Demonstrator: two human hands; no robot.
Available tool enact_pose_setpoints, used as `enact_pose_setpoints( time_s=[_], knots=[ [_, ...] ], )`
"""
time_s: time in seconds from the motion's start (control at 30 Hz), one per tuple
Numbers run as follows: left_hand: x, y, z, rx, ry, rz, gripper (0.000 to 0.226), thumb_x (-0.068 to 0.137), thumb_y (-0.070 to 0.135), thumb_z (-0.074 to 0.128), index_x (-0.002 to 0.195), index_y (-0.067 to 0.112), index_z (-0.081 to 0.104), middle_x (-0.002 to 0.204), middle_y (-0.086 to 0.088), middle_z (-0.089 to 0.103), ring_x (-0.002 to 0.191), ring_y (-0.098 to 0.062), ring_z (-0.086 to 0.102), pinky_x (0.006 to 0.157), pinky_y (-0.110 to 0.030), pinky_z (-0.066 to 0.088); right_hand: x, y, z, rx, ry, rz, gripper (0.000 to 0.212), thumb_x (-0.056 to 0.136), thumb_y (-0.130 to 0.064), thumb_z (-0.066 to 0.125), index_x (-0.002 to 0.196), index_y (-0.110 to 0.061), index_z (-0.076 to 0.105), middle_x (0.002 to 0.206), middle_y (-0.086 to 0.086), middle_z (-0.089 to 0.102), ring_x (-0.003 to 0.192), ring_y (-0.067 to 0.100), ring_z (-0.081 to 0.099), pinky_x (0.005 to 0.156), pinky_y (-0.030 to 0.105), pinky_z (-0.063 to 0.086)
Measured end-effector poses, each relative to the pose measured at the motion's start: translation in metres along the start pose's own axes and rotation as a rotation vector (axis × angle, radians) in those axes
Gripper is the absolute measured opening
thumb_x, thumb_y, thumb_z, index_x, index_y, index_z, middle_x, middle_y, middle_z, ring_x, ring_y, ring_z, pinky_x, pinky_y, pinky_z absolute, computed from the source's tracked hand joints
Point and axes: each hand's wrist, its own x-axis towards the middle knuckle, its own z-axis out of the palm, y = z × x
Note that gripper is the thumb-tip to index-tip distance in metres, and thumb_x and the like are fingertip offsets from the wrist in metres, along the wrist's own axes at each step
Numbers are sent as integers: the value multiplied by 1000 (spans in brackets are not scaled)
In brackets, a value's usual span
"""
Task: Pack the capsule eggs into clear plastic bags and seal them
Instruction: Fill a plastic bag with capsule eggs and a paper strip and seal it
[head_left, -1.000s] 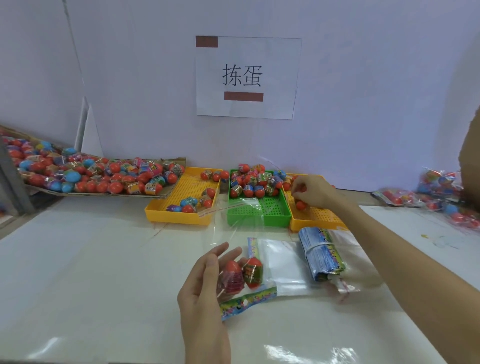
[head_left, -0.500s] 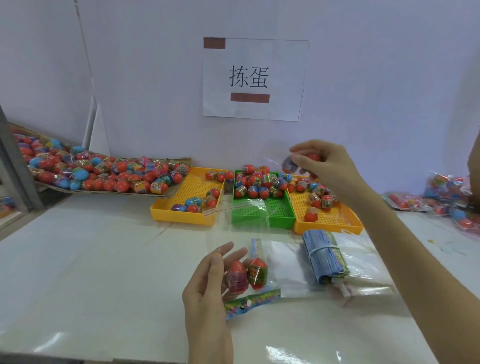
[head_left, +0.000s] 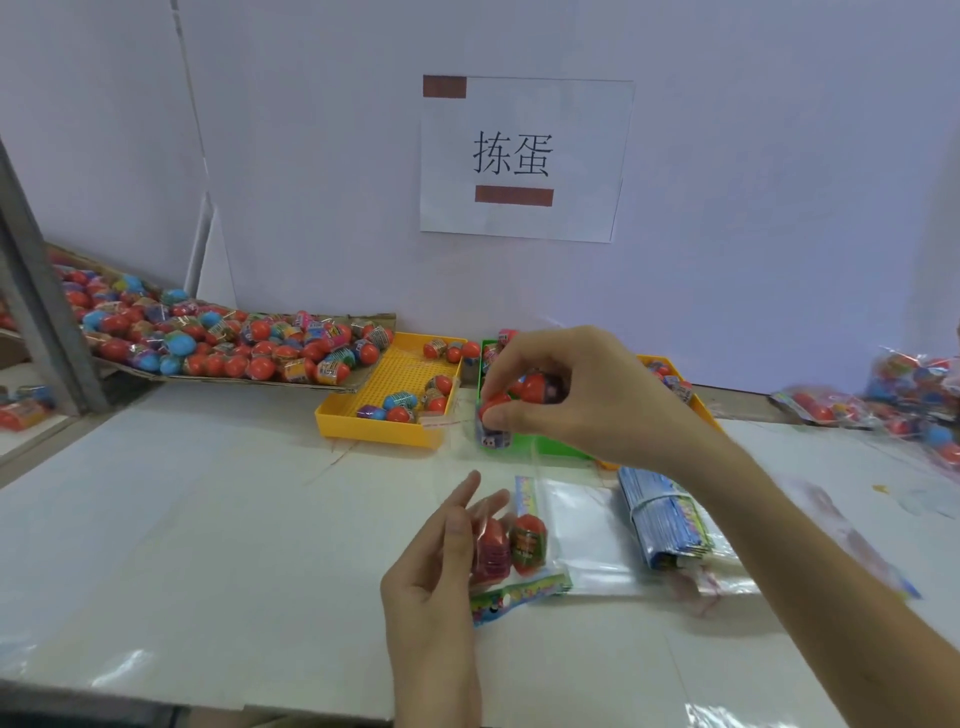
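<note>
White surface before us: our right hand (head_left: 582, 395) grips two eggs (head_left: 511, 402) just above and beyond our left hand (head_left: 441, 561), whose fingers hold the upright, part-filled clear bag (head_left: 506, 540).

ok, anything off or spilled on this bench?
Nothing spilled. One oddity: the cardboard sheet heaped with capsule eggs overlaps the left yellow tray and sits tilted. Otherwise the right hand grips eggs over the green tray, and the left hand holds the clear bag.
</note>
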Motion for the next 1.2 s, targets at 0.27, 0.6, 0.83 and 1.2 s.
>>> enact_pose_setpoints(
  time_s=[0.27,0.6,0.83,1.2],
  knots=[
    [0,-1,-2,25,-21,21,29,86,45,54,104,47,78,103,3,79,99,-12,74,74,-16,56,0,-4,8,4,-32,-6,12,81,-28,83,79,-26,71,81,-18,72,81,-1,69,74,10,48],
    [2,-3,-3,-17,-9,-33,33,75,36,65,107,30,73,89,11,79,82,1,74,61,-10,53,-6,-9,16,-86,-239,103,16,90,-40,73,85,-26,79,77,-14,70,71,3,62,61,16,45],
    [2,-4,-5,-13,-14,-24,31,78,35,64,104,25,77,91,3,80,81,-10,76,62,-17,56,-6,-16,0,17,-143,137,31,104,-37,47,116,-26,73,99,-7,49,85,0,51,79,16,39],
    [0,-1,-3,25,-10,-2,32,82,43,57,109,36,74,94,9,79,88,-1,73,65,-11,53,-5,-19,1,-131,-60,9,26,78,-29,86,93,-29,64,95,-14,67,79,3,63,70,13,49]
  ],
)
